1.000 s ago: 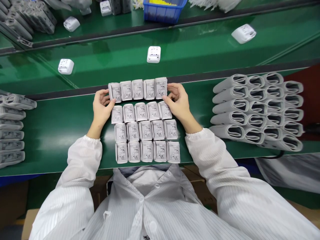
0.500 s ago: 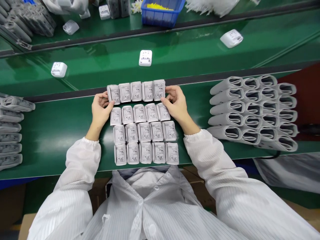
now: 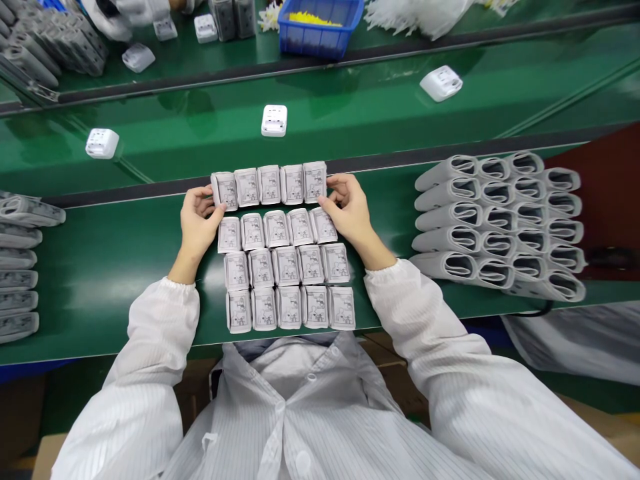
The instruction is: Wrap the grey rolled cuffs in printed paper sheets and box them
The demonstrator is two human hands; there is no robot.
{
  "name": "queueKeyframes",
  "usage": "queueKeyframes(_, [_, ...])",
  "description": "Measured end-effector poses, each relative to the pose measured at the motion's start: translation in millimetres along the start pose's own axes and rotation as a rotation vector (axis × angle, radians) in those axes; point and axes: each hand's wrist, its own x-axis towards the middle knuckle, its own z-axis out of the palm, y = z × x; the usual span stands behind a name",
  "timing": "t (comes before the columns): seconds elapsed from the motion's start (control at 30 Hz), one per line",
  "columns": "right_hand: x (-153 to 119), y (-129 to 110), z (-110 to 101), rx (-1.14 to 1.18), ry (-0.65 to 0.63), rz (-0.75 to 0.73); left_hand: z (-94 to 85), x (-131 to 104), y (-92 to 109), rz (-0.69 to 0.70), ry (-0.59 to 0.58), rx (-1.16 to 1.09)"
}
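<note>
Folded printed paper leaflets lie in several rows on the green work table (image 3: 395,220) in front of me. The farthest row of folded leaflets (image 3: 269,185) sits slightly apart from the rows below it. My left hand (image 3: 199,219) grips that row's left end, thumb in front and fingers behind. At the opposite end my right hand (image 3: 352,209) closes on the last leaflet in the same way, so the row is held between both hands. The nearer rows of leaflets (image 3: 287,265) rest face up between my forearms.
Rolled grey folded sheets (image 3: 497,223) are stacked at right, and more grey bundles (image 3: 17,267) lie at left. White plastic devices (image 3: 274,121) sit on the green conveyor belt (image 3: 350,113) beyond. Farther back are a blue bin (image 3: 315,40) and another person's gloved hand (image 3: 113,20).
The white devices on the belt have shifted left. My hands keep their hold on the far row's ends. The view has moved slightly, and the other person's gloved hand has changed position.
</note>
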Motion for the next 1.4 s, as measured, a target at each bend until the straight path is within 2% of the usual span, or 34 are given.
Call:
queueKeyframes(0.4, [0,0,-2,0.021,-0.013,0.002,0.8,1,-2,0.016,-0.002,0.024])
queueKeyframes(0.7, [1,3,-1,0.014,0.001,-0.001,0.5,2,0,0.067,0.064,0.055])
queueKeyframes(0.9, [1,7,-5,-0.010,-0.016,-0.027,-0.2,2,2,0.043,0.001,0.028])
queueKeyframes(1.03, [1,9,-7,-0.038,-0.009,-0.048,-1.7,1,8,0.075,-0.060,0.110])
queueKeyframes(1.2, [-1,13,-5,-0.138,0.130,-0.054,-2.3,-5,16,0.138,0.057,0.279])
queueKeyframes(1.3, [-3,10,-4,-0.150,0.098,-0.053,-0.5,-7,15,0.141,0.052,0.317])
queueKeyframes(1.4, [-5,3,-5,-0.176,0.056,-0.067,0.3,-7,11,0.094,0.120,0.286])
